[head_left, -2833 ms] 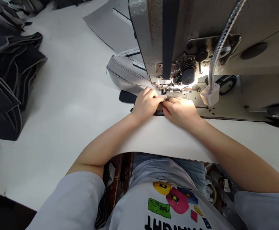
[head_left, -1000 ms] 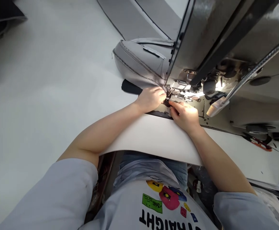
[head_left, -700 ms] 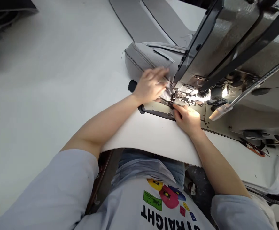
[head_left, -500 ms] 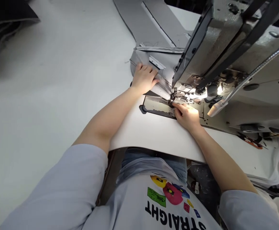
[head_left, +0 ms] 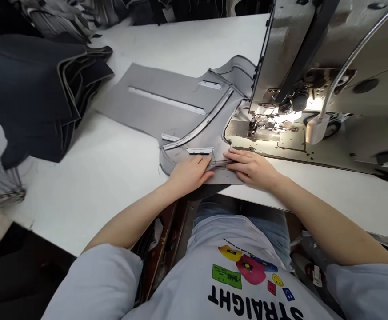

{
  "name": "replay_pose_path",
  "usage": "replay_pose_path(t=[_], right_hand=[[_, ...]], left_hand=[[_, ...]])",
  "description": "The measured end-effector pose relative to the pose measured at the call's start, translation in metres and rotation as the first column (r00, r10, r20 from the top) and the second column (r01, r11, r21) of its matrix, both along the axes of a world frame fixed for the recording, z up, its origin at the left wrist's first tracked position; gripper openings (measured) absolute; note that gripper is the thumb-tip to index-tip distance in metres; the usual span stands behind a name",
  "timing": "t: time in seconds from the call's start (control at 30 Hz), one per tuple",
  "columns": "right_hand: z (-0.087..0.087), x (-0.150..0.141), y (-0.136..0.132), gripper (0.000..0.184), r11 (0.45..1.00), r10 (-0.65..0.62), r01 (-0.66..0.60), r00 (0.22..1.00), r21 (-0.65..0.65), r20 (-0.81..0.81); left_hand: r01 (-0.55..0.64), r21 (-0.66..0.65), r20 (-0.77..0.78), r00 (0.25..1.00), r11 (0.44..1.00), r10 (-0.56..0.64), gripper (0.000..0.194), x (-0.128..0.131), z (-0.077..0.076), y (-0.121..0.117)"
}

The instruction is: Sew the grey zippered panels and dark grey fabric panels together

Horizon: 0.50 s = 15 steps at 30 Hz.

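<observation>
A grey sewn fabric piece (head_left: 167,95) with white strips lies on the table, left of the sewing machine (head_left: 294,75). My left hand (head_left: 190,174) is on its near edge, fingers curled and thumb closed against a folded seam just below a short white strip (head_left: 200,151). Beside it, my right hand (head_left: 252,168) lies over the same edge, its fingers stretched out flat on the cloth. The fabric's curved, dark-edged opening sits by the lit needle area (head_left: 257,126). The near edge of the cloth hangs close to the table's front edge.
A stack of dark fabric panels (head_left: 37,89) rests on the white table (head_left: 107,178) at the left. More cloth is piled along the back. A lamp on a flexible neck (head_left: 317,128) hangs over the machine bed (head_left: 280,149).
The grey fabric has come away from the needle area, toward me and to the left. Both hands have moved closer together at its near edge. My view has turned left.
</observation>
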State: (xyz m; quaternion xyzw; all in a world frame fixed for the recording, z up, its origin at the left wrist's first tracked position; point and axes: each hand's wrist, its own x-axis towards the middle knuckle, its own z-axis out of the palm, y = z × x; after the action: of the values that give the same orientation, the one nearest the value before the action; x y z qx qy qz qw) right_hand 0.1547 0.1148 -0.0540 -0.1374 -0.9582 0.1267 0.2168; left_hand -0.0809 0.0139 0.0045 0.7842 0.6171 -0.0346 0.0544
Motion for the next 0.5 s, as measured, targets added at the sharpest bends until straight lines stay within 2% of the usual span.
replay_pose_path(t=[0.07,0.13,0.2,0.27,0.3,0.4,0.47,0.5], right_hand=[[-0.001,0.004,-0.001,0.033,1.0,0.019,-0.018,1.0,0.007,-0.009],[-0.002,0.007,-0.001,0.033,1.0,0.021,-0.021,1.0,0.016,-0.014],[-0.002,0.01,0.0,0.033,0.999,0.035,-0.035,0.999,0.007,-0.006],[-0.002,0.011,0.002,0.033,0.999,0.052,-0.052,0.999,-0.013,-0.005],[-0.002,0.011,0.004,0.033,0.998,0.057,-0.057,0.998,-0.023,-0.01],[-0.004,0.01,0.008,0.034,0.996,0.063,-0.065,0.997,-0.057,-0.035],[-0.005,0.01,0.01,0.035,0.995,0.047,-0.051,0.997,-0.085,-0.055],[-0.005,0.011,0.01,0.035,0.994,0.031,-0.037,0.997,-0.098,-0.065]], left_hand=[[0.109,-0.027,0.124,0.987,0.994,-0.105,0.046,-0.024,0.016,-0.018],[0.141,-0.013,0.17,0.976,0.99,-0.137,0.064,-0.055,0.026,-0.028],[0.077,-0.031,0.133,0.989,0.997,-0.072,0.088,-0.086,0.024,-0.035],[-0.008,-0.082,0.097,0.995,0.997,0.016,0.099,-0.113,0.011,-0.04],[-0.043,-0.1,0.1,0.994,0.994,0.053,0.095,-0.124,0.001,-0.041],[-0.205,-0.053,0.165,0.963,0.977,0.211,0.062,-0.144,-0.031,-0.038],[-0.376,0.042,0.231,0.905,0.926,0.357,0.046,-0.151,-0.04,-0.027],[-0.453,0.106,0.281,0.867,0.885,0.41,0.039,-0.155,-0.036,-0.019]])
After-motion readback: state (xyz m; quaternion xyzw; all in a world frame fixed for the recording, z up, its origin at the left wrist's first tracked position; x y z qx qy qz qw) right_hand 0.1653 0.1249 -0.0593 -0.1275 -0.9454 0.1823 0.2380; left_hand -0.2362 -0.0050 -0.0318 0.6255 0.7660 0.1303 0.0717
